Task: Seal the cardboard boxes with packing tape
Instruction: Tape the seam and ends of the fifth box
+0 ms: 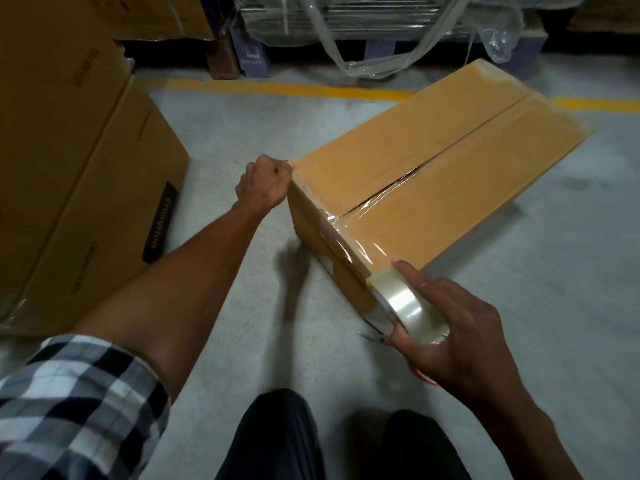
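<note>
1. Centrally, one long cardboard box [450,161] lies flat on the grey concrete floor [242,306], its length running from the near middle toward the far right. The two top flaps meet along a centre seam that gapes slightly near the close end.
2. Clear tape strip [349,216]: stretched along the box's near top edge, crossing the seam end and wrinkled there; more clear tape shows at the box's far end.
3. Roll of clear packing tape [403,303]: pressed at the box's near right corner, joined to the strip.
4. Right hand [460,337]: fingers curled round the roll, forefinger extended along its top toward the box edge. A thin orange-handled item, possibly scissors, shows beneath this hand; too blurred to confirm.
5. Left hand [265,183]: fingers curled, thumb touching the box's near left corner; whether it pinches tape there cannot be told.
6. Checked sleeve [76,403]: rolled up on the left arm, lower left.
7. Large printed carton [79,188]: stands on the floor at left, well apart from the box.
8. Yellow floor line [277,87]: runs behind the box.
9. Pallet with plastic-wrapped stock [381,26]: along the far edge.
</note>
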A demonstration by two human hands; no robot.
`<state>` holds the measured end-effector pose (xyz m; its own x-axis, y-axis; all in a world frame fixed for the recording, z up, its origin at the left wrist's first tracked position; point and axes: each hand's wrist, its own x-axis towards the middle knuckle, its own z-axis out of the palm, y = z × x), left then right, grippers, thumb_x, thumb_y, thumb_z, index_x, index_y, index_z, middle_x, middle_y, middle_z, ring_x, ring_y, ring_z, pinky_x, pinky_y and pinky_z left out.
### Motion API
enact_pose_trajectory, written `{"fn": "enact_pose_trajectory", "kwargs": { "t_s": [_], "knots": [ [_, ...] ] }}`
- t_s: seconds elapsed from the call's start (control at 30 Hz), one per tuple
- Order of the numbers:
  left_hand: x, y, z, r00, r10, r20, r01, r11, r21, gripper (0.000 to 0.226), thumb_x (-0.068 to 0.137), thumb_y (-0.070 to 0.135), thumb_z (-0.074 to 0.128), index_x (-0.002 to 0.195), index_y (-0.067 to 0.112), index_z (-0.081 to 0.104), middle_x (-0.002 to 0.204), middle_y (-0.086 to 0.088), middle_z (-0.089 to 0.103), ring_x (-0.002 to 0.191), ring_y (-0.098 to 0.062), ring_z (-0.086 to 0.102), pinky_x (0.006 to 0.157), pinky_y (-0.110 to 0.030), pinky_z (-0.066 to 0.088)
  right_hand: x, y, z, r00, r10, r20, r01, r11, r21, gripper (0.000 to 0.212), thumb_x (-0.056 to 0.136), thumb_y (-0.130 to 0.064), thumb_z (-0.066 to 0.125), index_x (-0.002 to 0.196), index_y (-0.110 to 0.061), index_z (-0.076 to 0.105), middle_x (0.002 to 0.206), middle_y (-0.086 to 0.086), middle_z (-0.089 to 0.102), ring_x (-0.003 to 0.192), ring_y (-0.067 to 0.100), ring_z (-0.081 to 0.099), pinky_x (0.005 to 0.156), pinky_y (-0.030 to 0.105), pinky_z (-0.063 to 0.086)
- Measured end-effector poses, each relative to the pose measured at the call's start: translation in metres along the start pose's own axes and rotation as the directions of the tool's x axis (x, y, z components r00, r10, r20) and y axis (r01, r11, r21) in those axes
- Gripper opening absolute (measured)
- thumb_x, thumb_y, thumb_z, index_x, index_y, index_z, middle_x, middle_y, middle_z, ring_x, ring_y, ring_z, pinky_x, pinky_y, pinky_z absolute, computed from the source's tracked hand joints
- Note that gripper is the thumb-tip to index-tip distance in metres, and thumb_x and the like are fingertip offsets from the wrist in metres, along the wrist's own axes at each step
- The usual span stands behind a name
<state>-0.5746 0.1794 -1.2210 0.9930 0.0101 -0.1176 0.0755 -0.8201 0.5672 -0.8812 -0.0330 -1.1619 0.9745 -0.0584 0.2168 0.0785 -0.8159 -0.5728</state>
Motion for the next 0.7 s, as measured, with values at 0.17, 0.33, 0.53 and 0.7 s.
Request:
{"fn": "enact_pose_trajectory", "kwargs": {
  "t_s": [0.17, 0.33, 0.53, 0.7],
  "knots": [
    [0.003, -0.006, -0.001, 0.999, 0.026, 0.021, -0.023, 0.995, -0.100, 0.046, 0.098, 0.057, 0.047, 0.076, 0.020, 0.066, 0.101, -0.016, 0.071, 0.101, -0.039, 0.065, 0.085, -0.045, 0.047, -0.011, 0.012, -0.001, 0.991, 0.025, 0.133, -0.018, 0.999, -0.051, 0.068, 0.073, -0.041, 0.079, 0.139, -0.036, 0.061, 0.077, -0.010, 0.057, 0.064, 0.008, 0.053, 0.060, 0.023, 0.050],
    [0.001, -0.009, -0.001, 1.000, 0.016, 0.014, -0.014, 0.988, -0.153, 0.050, 0.095, 0.058, 0.049, 0.083, 0.016, 0.073, 0.096, -0.012, 0.074, 0.093, -0.035, 0.070, 0.091, -0.049, 0.054, -0.029, 0.034, 0.009, 0.978, 0.140, 0.153, -0.127, 0.988, -0.093, 0.057, 0.074, -0.041, 0.086, 0.127, -0.044, 0.066, 0.076, -0.011, 0.056, 0.064, 0.008, 0.055, 0.058, 0.025, 0.050],
    [-0.001, -0.008, -0.002, 1.000, 0.016, -0.003, -0.017, 0.986, -0.168, 0.054, 0.093, 0.061, 0.047, 0.092, 0.015, 0.076, 0.106, -0.010, 0.076, 0.089, -0.033, 0.072, 0.092, -0.052, 0.055, -0.028, 0.041, 0.019, 0.966, 0.160, 0.204, -0.141, 0.984, -0.104, 0.052, 0.077, -0.049, 0.073, 0.128, -0.043, 0.067, 0.074, -0.014, 0.056, 0.063, 0.002, 0.051, 0.058, 0.016, 0.041],
    [0.005, -0.017, 0.007, 0.999, 0.047, -0.002, -0.046, 0.971, -0.233, 0.041, 0.088, 0.066, 0.045, 0.080, 0.031, 0.066, 0.093, -0.002, 0.072, 0.091, -0.029, 0.071, 0.087, -0.053, 0.059, -0.028, 0.048, 0.037, 0.945, 0.221, 0.239, -0.224, 0.975, -0.018, 0.056, 0.079, -0.059, 0.071, 0.133, -0.057, 0.054, 0.094, -0.013, 0.060, 0.080, 0.004, 0.057, 0.066, 0.025, 0.050]
  ]
}}
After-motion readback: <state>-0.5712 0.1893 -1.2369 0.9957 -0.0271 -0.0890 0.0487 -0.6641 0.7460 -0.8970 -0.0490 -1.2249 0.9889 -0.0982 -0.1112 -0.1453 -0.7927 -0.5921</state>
